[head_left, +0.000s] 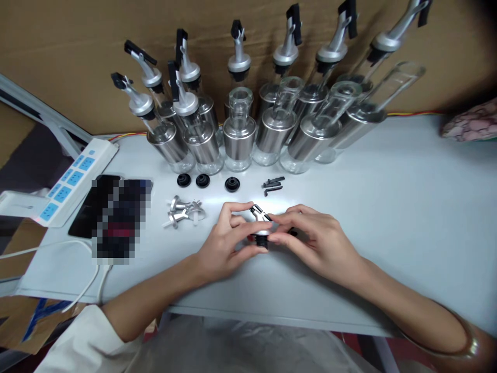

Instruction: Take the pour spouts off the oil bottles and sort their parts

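Pale worktop bright, far corner dark

Light falls fairly evenly on the worktop (427, 207), apparently from above; a white patch of glare lies just beyond the hands (322, 243), and highlights streak the metal sides of the bottles (238, 148); soft shadows sit under the forearms (155, 292); the cardboard (77, 62) behind is duller, with blurry shadows near the bottles; the upper right corner sinks almost to black; wide-lens distortion makes the outer bottles lean outward; the cloth (471, 120) at the right edge looks soft; coarse square pixels mask much of the phones (83, 215); the small spout (263, 227) shows little fine detail.
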`<state>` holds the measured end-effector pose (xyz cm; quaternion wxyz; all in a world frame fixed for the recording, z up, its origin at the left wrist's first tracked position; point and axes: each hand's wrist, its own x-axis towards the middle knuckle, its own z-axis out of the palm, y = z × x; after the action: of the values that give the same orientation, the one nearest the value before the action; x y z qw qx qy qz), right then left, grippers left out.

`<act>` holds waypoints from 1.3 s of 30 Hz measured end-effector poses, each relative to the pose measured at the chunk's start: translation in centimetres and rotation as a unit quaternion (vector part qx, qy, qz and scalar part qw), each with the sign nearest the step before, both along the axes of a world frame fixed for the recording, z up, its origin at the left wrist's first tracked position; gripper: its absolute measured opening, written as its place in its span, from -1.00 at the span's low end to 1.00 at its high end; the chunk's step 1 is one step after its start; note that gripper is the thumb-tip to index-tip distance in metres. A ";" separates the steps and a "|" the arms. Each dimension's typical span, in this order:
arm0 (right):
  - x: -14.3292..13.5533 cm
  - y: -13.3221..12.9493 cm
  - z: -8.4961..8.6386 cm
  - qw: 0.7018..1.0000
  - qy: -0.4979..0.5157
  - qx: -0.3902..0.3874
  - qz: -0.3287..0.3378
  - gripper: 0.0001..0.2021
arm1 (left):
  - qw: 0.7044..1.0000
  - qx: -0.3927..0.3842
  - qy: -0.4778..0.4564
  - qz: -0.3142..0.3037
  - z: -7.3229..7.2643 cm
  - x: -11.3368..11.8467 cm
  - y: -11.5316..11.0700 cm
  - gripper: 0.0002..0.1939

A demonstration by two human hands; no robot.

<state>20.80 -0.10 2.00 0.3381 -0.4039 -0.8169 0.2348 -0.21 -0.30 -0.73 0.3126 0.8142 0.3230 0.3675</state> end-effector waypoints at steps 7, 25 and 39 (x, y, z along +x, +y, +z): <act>-0.5 -0.3 0.0 0.989 0.039 -0.139 -0.012 -0.78 | 0.999 0.022 -0.031 0.016 -0.1 0.4 0.0 -0.60; -0.7 -0.3 0.6 0.978 0.106 -0.179 0.010 -0.72 | 0.992 -0.078 -0.085 0.044 0.5 0.5 0.5 -0.66; -0.4 -0.3 0.7 0.990 0.079 -0.116 0.007 -0.80 | 0.953 -0.267 -0.132 -0.047 0.7 0.3 -0.1 -0.75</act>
<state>20.36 -0.37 2.70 0.3505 -0.4146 -0.7580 0.3614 0.10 -0.37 -0.05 0.5756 0.6596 0.3264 0.3564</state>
